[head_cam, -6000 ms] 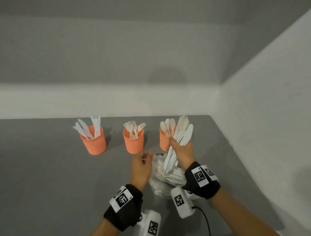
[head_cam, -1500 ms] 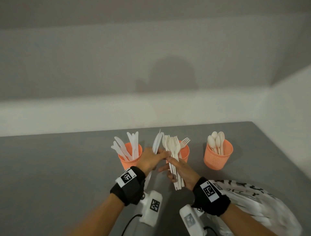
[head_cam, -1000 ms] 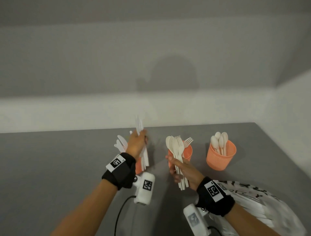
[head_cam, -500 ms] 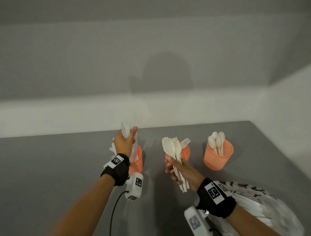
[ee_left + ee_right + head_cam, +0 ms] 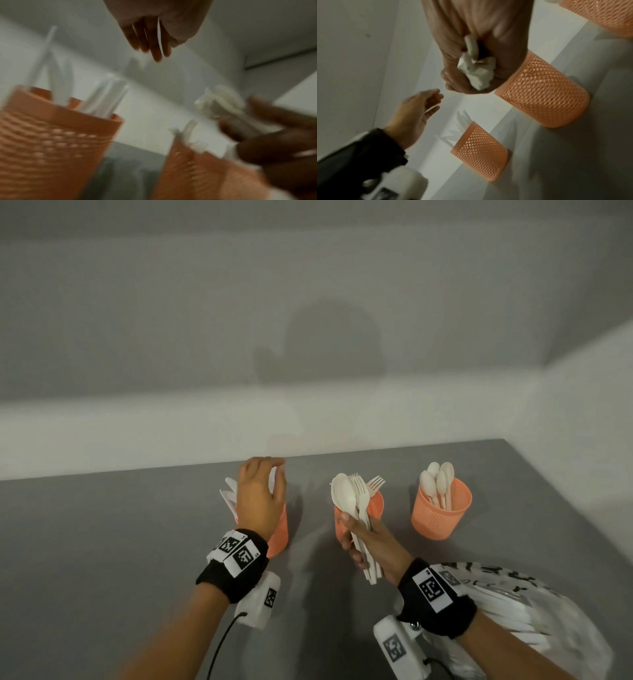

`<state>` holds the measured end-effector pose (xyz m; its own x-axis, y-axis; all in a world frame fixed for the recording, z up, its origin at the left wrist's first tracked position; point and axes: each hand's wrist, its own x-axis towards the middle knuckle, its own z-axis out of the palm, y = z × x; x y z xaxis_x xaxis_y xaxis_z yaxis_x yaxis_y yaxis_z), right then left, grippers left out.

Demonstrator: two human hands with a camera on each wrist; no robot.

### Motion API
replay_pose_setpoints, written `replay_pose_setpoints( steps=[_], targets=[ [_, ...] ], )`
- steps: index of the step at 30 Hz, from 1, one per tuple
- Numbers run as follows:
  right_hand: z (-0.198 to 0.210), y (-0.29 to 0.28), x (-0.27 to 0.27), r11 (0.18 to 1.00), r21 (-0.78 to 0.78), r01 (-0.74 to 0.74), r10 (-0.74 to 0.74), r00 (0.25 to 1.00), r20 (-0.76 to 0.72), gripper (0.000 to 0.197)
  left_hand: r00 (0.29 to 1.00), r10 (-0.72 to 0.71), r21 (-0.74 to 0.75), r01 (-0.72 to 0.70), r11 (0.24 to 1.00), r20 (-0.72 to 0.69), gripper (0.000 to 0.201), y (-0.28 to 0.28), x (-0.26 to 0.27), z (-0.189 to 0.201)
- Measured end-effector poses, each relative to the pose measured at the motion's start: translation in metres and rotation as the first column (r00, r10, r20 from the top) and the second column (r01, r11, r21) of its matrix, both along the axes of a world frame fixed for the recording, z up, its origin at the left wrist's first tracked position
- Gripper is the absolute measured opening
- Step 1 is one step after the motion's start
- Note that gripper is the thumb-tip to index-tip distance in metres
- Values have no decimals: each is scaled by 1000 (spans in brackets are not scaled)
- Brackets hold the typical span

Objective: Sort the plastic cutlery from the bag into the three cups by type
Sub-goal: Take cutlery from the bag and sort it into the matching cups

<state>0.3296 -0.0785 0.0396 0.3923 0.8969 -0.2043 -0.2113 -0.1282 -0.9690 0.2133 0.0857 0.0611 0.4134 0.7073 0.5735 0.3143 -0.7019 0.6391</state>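
Note:
Three orange mesh cups stand in a row on the grey table. My left hand (image 5: 263, 491) hovers over the left cup (image 5: 278, 537), which holds white knives (image 5: 228, 491); its fingers are relaxed and hold nothing. My right hand (image 5: 363, 542) grips a bundle of white spoons and forks (image 5: 352, 508) in front of the middle cup (image 5: 375, 506), which holds forks. The right cup (image 5: 440, 513) holds spoons (image 5: 436, 479). In the right wrist view the bundle's handle ends (image 5: 476, 67) stick out of my fist, and my empty left hand (image 5: 419, 109) is above the knife cup (image 5: 481, 147).
The white plastic bag (image 5: 534, 621) with more cutlery lies on the table at the lower right, behind my right wrist. A wall rises just behind the cups and another along the right. Bare grey table (image 5: 102, 542) stretches to the left.
My left hand took knives out of the bundle, carried them left over the knife cup and let them go; it is now empty. My right hand stays with the remaining bundle.

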Motion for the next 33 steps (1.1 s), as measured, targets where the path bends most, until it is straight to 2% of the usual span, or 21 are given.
replay_pose_setpoints(
  steps=[2,4,7,10,16,20,23,27,28,30,31,33],
  targets=[
    [0,1,-2,1000,5,-2,2,1000,-12,41,991,-87,-203,106,973,104,20,-22,5,9],
    [1,1,-5,1000,0,-8,8,999,-44,37,985,-151,-386,171,906,80,18,-40,11,9],
    [4,1,-10,999,1,-45,45,998,-53,26,969,-245,-527,228,819,39,17,-60,17,-2],
    [3,-2,-11,999,2,-51,51,998,-36,18,972,-234,-519,195,832,-10,21,-71,19,-10],
    [7,-11,-11,998,10,-66,66,997,30,18,976,-219,-583,171,794,-12,16,-81,22,-8],
    [9,-15,-12,998,43,-42,42,999,-8,20,990,-128,-590,142,795,66,15,-86,23,-3],
    [7,-17,-8,1000,25,17,-14,996,-85,24,971,6,-691,165,704,238,16,-82,25,5],
    [1,-20,-2,997,1,75,-75,994,-85,17,886,123,-776,316,545,447,11,-68,25,23],
    [-1,-20,-2,994,-4,106,-106,994,-38,13,881,128,-773,320,548,456,10,-65,26,24],
    [-7,-18,0,984,2,176,-175,981,82,10,918,94,-747,251,615,386,5,-61,29,20],
    [-9,-16,1,978,17,210,-210,968,136,14,939,61,-727,221,650,339,9,-61,30,17],
    [-13,-11,3,965,60,255,-261,934,245,38,960,-36,-675,221,704,277,15,-69,31,10]
  ],
)
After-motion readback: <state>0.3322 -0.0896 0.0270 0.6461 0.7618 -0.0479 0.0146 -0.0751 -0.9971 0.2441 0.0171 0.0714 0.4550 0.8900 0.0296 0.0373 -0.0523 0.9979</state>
